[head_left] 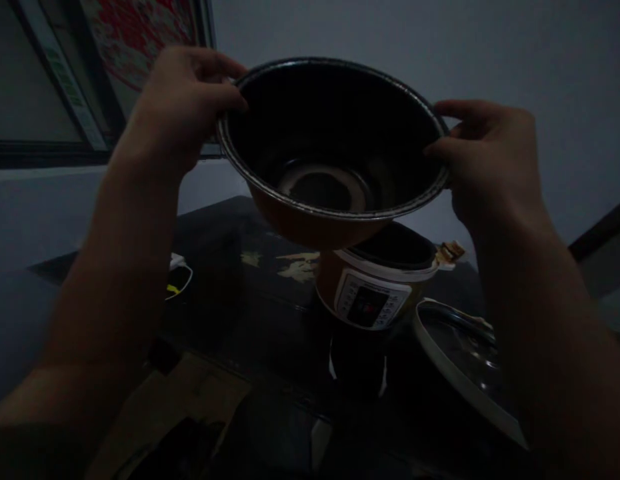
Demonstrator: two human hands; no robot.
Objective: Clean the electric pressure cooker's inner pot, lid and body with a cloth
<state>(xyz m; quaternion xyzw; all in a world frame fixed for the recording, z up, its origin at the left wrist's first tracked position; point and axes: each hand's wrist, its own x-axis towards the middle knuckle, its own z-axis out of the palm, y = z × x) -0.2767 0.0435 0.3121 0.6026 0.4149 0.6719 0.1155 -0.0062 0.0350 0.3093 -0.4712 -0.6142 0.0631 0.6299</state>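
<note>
I hold a round inner pot (310,230) up in the air with both hands; it is dark inside, orange-brown outside, with a metal rim. My left hand (183,107) grips the rim on the left, thumb over the edge. My right hand (483,163) pinches the rim on the right. The pot tilts toward me, showing a pale ring at its bottom. Directly below it stands an orange cooker base (375,283) with a white control panel, its cavity open.
A glass lid (460,357) lies to the right of the cooker on a dark table (240,293). A white cable or plug (179,273) lies at the left. A window frame (55,143) is at the upper left. The scene is dim.
</note>
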